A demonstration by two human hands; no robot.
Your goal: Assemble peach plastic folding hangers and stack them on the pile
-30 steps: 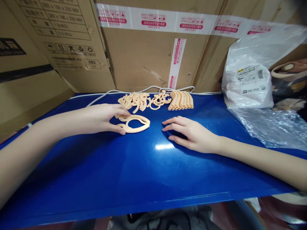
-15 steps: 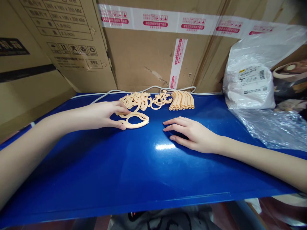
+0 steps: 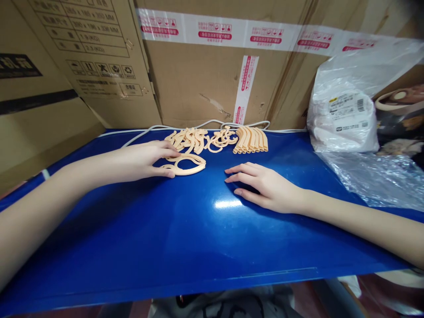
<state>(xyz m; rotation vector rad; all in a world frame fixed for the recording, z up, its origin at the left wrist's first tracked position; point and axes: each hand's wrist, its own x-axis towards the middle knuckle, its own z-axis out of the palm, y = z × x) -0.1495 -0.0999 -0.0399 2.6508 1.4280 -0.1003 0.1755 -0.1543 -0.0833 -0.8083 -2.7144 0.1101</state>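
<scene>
We had eased the looped frame (image 3: 191, 171) toward the rear edge of the surface (image 3: 198, 234), closer to the loose pieces (image 3: 198, 142). Our left hand (image 3: 149, 160), partly spread, pinched its left end; our right hand (image 3: 261, 184), half open, held nothing.

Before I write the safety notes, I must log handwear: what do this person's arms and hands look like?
The left forearm and right forearm are bare where visible; the left hand and right hand are gloveless, with no rings or watches showing.
</scene>
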